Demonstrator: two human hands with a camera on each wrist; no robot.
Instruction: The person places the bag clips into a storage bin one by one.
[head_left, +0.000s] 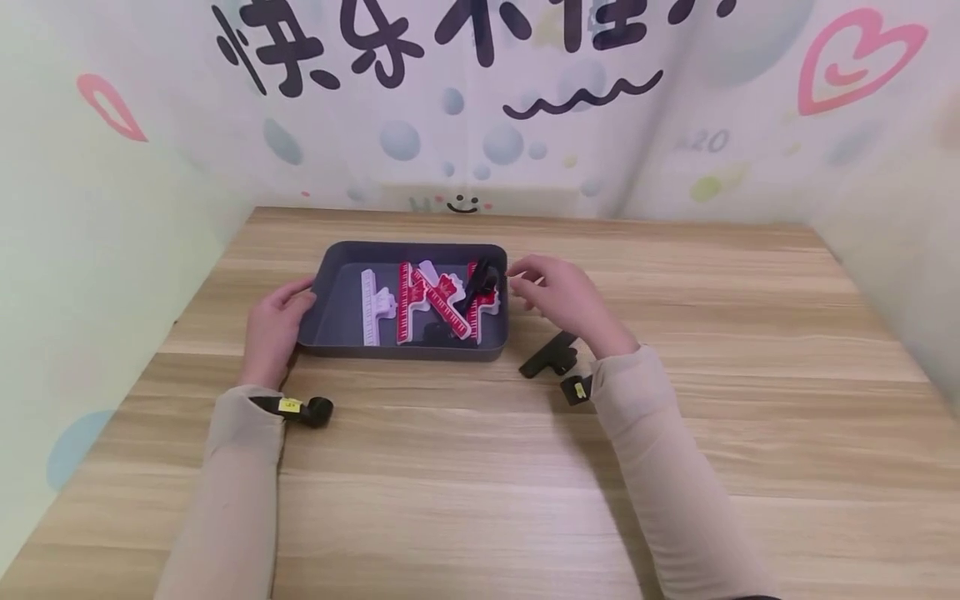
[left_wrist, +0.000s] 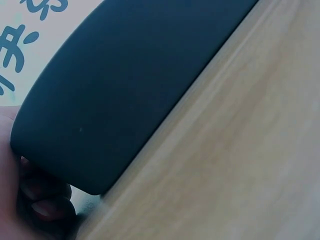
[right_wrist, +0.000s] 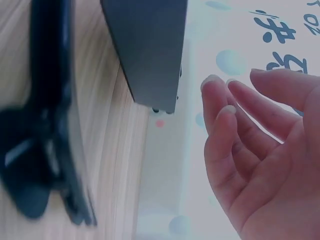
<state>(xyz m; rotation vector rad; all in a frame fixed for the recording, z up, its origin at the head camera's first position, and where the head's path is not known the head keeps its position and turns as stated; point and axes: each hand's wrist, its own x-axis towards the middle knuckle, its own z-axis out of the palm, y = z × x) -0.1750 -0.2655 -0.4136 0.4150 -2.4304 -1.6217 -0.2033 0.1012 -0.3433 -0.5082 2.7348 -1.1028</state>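
Note:
My left hand [head_left: 273, 337] holds the dark grey tray [head_left: 390, 352] at its left end. In the left wrist view its curled fingers [left_wrist: 47, 207] are beside the tray's end wall [left_wrist: 95, 100]. Several wide clips lie in the tray: a white clip [head_left: 369, 308], red clips [head_left: 405, 304] with a piano-key pattern, and a black clip [head_left: 477, 283] on top at the right. My right hand [head_left: 562, 296] is just off the tray's right end, fingers loosely bent and holding nothing. Below it, another black clip [head_left: 551, 354] lies on the table.
Each wrist wears a small black camera [head_left: 318, 411] on a band. The wood-grain table [head_left: 450, 467] meets a printed white wall sheet [head_left: 465, 125] at the back. Another pale wall [head_left: 97, 250] stands at the left.

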